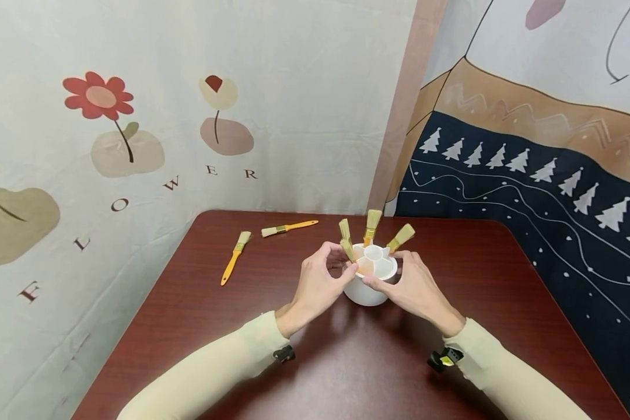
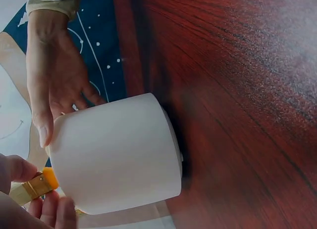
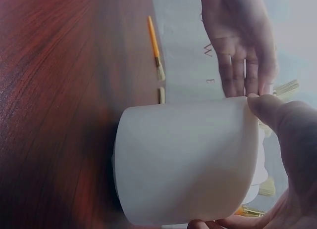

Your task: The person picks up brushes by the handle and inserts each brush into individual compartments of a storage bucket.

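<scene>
A white round brush holder (image 1: 367, 293) with a compartmented top stands on the table between both hands. My left hand (image 1: 320, 280) holds its left side, thumb at the front rim and fingers behind. Gripping the right side, my right hand (image 1: 420, 286) has its thumb on the front rim. Several flat paintbrushes with pale bristles stick up from the holder: one brush (image 1: 373, 224) at the back, another brush (image 1: 402, 237) leaning right. A leaning brush (image 2: 34, 186) passes between my left thumb and fingers in the left wrist view.
Two yellow-handled brushes lie on the dark red table (image 1: 189, 315): one brush (image 1: 236, 258) on the left, another brush (image 1: 290, 228) near the back edge. A patterned cloth (image 1: 304, 105) hangs behind the table, with a dark blue tree-print cloth (image 1: 504, 204) at right.
</scene>
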Motion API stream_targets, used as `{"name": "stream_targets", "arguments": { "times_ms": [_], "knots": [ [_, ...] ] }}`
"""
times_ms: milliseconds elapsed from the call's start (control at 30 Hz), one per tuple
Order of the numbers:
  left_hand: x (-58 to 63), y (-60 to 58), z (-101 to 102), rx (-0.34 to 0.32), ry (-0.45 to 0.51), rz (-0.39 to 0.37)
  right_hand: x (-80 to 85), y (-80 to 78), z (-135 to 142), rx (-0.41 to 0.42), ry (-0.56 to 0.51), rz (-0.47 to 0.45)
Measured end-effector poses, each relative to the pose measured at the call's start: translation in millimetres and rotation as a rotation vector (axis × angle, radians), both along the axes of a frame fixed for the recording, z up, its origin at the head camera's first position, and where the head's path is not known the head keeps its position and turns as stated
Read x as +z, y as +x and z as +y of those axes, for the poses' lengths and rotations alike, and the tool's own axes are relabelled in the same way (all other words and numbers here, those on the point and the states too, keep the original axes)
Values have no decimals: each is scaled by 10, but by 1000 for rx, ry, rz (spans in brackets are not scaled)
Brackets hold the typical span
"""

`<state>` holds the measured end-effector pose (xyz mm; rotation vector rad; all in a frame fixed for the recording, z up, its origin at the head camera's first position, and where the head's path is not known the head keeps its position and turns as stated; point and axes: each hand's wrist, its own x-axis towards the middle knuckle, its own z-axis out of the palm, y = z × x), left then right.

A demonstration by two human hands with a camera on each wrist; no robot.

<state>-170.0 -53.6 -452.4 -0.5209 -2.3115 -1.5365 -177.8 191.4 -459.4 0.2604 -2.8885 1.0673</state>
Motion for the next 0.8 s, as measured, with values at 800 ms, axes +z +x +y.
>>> {"name": "stream_targets", "arguments": {
  "times_ms": [800],
  "knots": [
    [-84,-143,-510,84,-304,157,-21,22,25,-24,-19,-59]
  ]
}}
